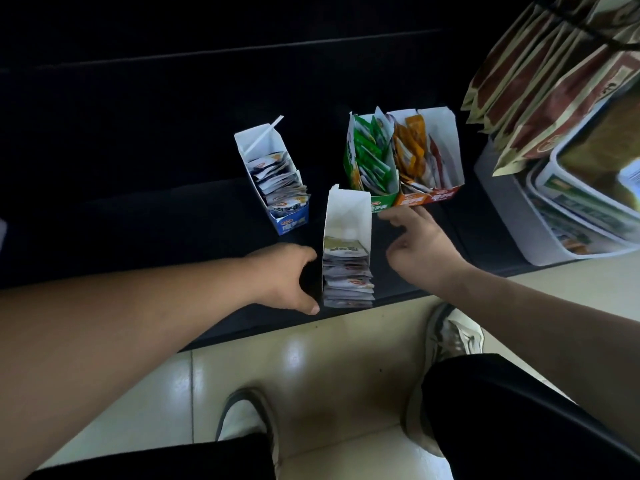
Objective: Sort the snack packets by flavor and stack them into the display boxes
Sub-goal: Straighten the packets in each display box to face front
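Your arms are bare down to your left hand [291, 275] and right hand [424, 247]. You wear black trousers [512, 417] and pale grey-white trainers: the left shoe [242, 420] dark-rimmed, the right shoe [450, 341] laced, thick-soled.

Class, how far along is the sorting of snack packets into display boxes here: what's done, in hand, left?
Done: the blue box, green box, orange box and near box all hold stacked packets; no loose packets show. In hand: the left hand curves beside the near box, the empty right hand reaches toward the orange box's front. Left: probably just lining the boxes up.
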### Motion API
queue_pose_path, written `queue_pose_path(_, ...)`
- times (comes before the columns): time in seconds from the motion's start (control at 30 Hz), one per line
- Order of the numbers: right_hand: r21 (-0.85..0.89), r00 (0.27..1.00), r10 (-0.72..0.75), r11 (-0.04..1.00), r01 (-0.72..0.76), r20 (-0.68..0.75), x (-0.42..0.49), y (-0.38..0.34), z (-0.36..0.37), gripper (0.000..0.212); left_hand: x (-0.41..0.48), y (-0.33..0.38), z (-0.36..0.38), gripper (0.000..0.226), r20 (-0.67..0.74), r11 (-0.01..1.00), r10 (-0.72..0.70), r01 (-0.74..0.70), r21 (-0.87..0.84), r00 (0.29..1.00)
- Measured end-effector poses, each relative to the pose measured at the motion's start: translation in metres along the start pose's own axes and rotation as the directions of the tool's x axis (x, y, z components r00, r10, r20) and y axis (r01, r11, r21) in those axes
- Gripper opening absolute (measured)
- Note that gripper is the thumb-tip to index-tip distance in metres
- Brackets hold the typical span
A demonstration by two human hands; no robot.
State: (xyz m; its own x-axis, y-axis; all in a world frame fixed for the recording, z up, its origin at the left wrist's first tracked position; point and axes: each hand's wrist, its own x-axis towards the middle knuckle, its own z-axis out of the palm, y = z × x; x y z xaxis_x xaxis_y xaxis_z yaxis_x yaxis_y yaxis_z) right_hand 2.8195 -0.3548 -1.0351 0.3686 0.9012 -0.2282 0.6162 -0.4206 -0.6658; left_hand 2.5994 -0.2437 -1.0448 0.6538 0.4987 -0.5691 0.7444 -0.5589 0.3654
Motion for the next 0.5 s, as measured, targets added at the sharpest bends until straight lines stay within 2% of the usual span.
queue_pose_path(0.07,0.198,0.967,0.218,0.950,-0.241,0.135,-0.001,0.001,0.003,0.071,0.003,0.003,0.008,0.095,0.020,0.999,-0.006,0.005,0.036,1.000)
queue_pose_path(0.13,0.341,0.894,0.317,0.842,-0.419,0.316,-0.003,0.007,0.010,0.075,0.006,0.009,0.015,0.096,0.023,1.000,-0.008,0.008,0.012,1.000)
queue_pose_path(0.2,0.368,0.859,0.232,0.830,-0.420,0.456,-0.001,0.013,0.015,0.068,0.009,0.016,0.016,0.086,0.007,0.997,-0.014,0.014,-0.071,1.000)
queue_pose_path(0.27,0.376,0.852,0.123,0.858,-0.349,0.509,0.001,0.010,0.015,0.056,0.012,0.021,0.012,0.072,0.001,0.979,-0.028,0.027,-0.201,1.000)
queue_pose_path(0.37,0.413,0.856,0.086,0.848,-0.332,0.510,0.004,0.009,0.011,0.055,0.015,0.020,0.005,0.054,0.096,0.891,-0.094,0.127,-0.435,0.991)
queue_pose_path(0.5,0.418,0.867,0.094,0.847,-0.328,0.489,0.006,0.014,0.010,0.048,0.025,0.020,0.000,0.048,0.107,0.791,-0.265,0.279,-0.545,0.958)
